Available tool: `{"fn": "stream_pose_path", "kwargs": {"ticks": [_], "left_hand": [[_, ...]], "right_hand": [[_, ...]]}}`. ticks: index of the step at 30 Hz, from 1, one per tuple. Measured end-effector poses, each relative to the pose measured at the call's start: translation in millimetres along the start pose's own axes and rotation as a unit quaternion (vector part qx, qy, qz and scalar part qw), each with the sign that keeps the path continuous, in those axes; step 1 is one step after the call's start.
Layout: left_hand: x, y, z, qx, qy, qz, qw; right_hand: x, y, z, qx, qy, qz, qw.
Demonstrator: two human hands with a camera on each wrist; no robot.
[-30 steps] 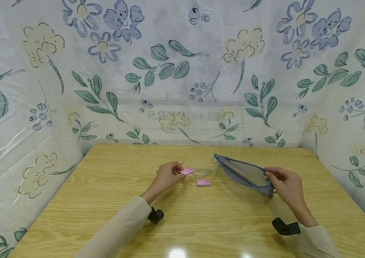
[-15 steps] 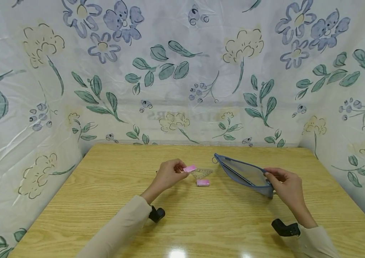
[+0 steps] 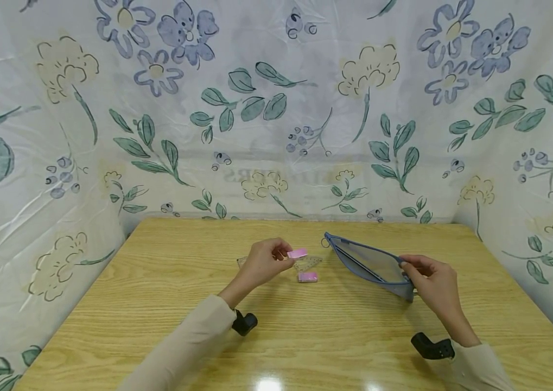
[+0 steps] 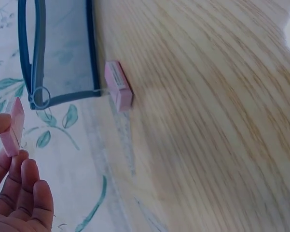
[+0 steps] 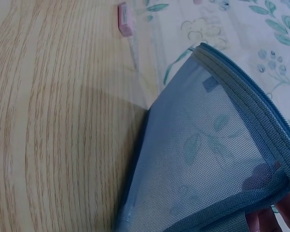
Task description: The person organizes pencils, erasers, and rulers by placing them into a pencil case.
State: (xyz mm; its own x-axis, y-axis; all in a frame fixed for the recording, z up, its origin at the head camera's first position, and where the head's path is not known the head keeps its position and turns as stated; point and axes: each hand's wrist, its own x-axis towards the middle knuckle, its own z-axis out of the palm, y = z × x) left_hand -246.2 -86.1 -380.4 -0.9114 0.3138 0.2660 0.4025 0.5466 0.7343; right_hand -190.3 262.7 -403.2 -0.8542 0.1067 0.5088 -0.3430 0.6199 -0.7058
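My left hand (image 3: 265,263) pinches a pink eraser (image 3: 298,253) between thumb and fingers, raised above the table. A second pink eraser (image 3: 307,277) lies on the table just in front of it. Beside that one is a clear triangular set square (image 3: 309,264), partly covered by the held eraser. My right hand (image 3: 433,281) grips the near right corner of a blue mesh zipper pouch (image 3: 376,259), whose mouth gapes. In the right wrist view the pouch's mesh side (image 5: 198,145) fills much of the frame and hides most of the fingers.
Part of another clear ruler-like piece (image 3: 241,262) shows behind my left hand. The wooden table (image 3: 315,336) ends at a flower-printed curtain (image 3: 256,125) at the back and sides. Black wrist mounts (image 3: 432,346) sit below both hands.
My left hand has moved to the right with the eraser, toward the pouch, passing over the set square. The right hand and pouch have stayed nearly still.
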Motion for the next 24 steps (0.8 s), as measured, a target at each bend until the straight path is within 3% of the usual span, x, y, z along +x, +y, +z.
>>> {"fn": "stream_pose_path", "kwargs": {"ticks": [24], "left_hand": [[16.6,23.3,25.4,-0.048,-0.028,0.063,0.9965]], "right_hand": [[-0.1,1.0,-2.5,0.032,-0.039,0.044,0.9977]]}}
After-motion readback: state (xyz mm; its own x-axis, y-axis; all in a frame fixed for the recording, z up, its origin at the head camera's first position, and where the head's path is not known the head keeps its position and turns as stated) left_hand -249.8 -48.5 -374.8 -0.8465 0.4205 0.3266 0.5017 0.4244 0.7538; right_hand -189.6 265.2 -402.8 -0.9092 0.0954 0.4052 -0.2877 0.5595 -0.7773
